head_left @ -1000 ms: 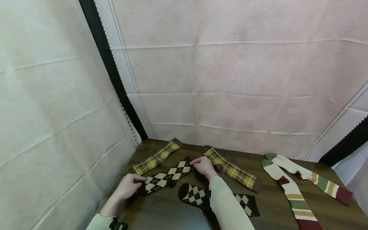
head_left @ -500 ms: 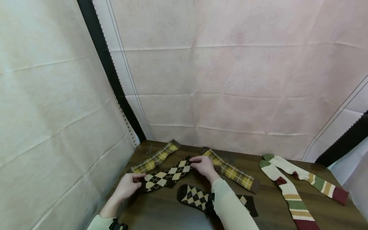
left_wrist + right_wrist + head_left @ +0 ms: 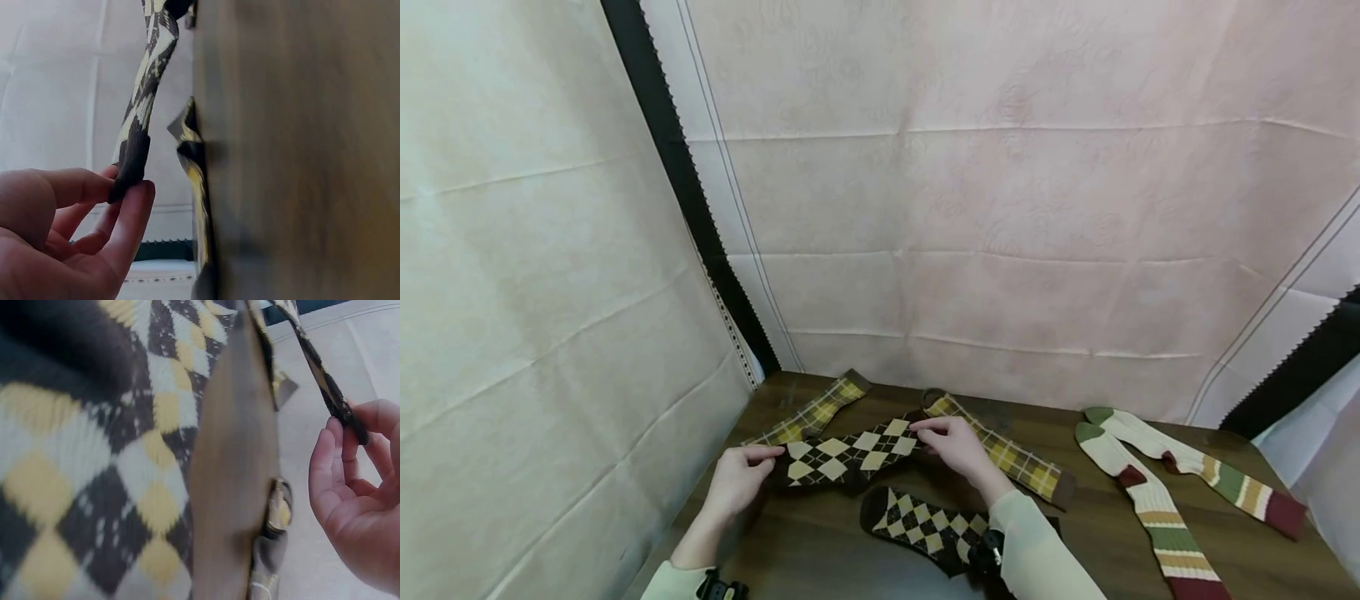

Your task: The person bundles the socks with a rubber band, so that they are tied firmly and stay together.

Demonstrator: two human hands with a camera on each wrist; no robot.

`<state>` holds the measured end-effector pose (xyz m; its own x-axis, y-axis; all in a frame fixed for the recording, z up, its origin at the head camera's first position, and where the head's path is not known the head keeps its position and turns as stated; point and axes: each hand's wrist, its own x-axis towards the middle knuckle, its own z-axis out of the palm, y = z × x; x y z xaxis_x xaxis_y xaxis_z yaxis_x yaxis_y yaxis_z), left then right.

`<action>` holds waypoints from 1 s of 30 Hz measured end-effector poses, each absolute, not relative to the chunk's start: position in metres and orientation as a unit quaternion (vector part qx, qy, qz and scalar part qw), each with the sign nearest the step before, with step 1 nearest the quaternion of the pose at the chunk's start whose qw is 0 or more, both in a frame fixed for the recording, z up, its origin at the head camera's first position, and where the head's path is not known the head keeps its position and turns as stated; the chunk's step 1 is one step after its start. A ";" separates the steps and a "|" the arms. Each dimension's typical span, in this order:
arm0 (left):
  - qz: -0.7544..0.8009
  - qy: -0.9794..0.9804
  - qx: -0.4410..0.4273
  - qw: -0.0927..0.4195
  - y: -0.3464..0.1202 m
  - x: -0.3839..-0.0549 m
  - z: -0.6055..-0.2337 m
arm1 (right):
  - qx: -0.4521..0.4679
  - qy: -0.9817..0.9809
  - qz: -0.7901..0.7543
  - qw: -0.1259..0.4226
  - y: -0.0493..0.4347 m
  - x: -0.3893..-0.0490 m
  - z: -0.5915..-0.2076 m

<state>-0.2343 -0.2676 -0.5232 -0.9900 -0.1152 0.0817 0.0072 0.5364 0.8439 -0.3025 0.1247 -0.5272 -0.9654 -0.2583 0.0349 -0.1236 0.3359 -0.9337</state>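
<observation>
A black and cream argyle sock (image 3: 850, 455) is stretched between my two hands, lifted off the table as both wrist views show. My left hand (image 3: 739, 479) pinches one dark end between thumb and fingers; in the left wrist view that hand (image 3: 81, 219) grips the sock's tip (image 3: 131, 162). At the other end, my right hand (image 3: 958, 450) pinches the sock's dark edge, and the right wrist view shows the thumb and fingers (image 3: 359, 462) closed on it. A matching argyle sock (image 3: 925, 525) lies nearer me, partly covered by my right forearm.
Two yellow plaid socks lie behind the hands, one at left (image 3: 820, 408) and one at right (image 3: 1015, 458). On the right rest two white socks with green toes and striped cuffs (image 3: 1150, 492), (image 3: 1217, 467) on the dark wooden table (image 3: 820, 558). Cloth walls (image 3: 1000, 208) stand behind and left.
The held argyle sock has come up off the table and moved slightly right and toward me. Both hands now grip its ends, and the right hand and forearm have shifted right.
</observation>
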 end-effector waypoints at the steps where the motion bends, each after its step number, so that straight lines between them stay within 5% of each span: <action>1: -0.491 -0.868 0.031 0.066 -0.265 -0.235 -0.523 | -0.117 0.812 -0.569 0.055 0.128 -0.299 -0.526; 19: -0.558 -0.824 -0.023 0.094 -0.202 -0.238 -0.500 | -0.105 0.781 -0.612 0.071 0.209 -0.222 -0.496; 30: -0.593 -0.800 -0.078 0.047 -0.159 -0.232 -0.495 | -0.113 0.791 -0.594 0.094 0.260 -0.191 -0.497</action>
